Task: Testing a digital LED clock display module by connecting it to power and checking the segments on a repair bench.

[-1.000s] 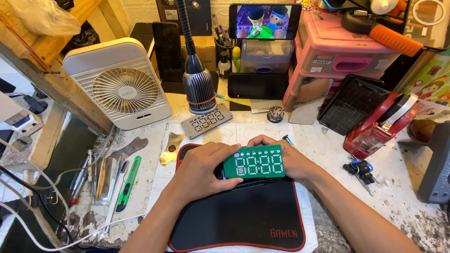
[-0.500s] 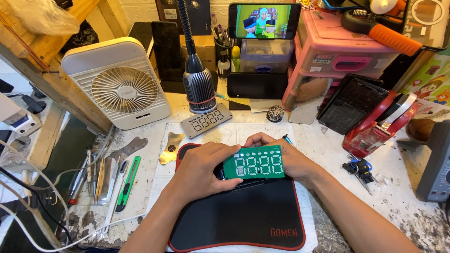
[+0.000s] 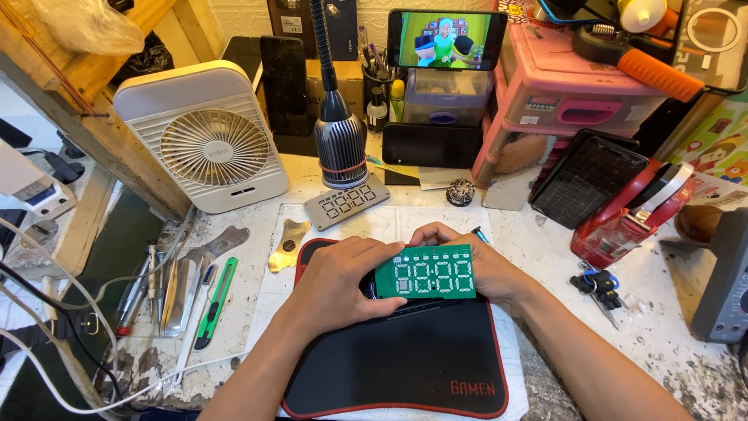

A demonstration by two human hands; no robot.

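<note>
Both hands grasp the green circuit board over the black mat: left hand and right hand at its ends, long axis left-right, digits facing up. White fan and lamp stand far-left on the tabletop.

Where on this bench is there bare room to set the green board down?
The black mat is bare in front of the left hand and right hand holding the green board. White cloth beyond the hands is free. Crowded: the tools at left, the tape dispenser at right.
</note>
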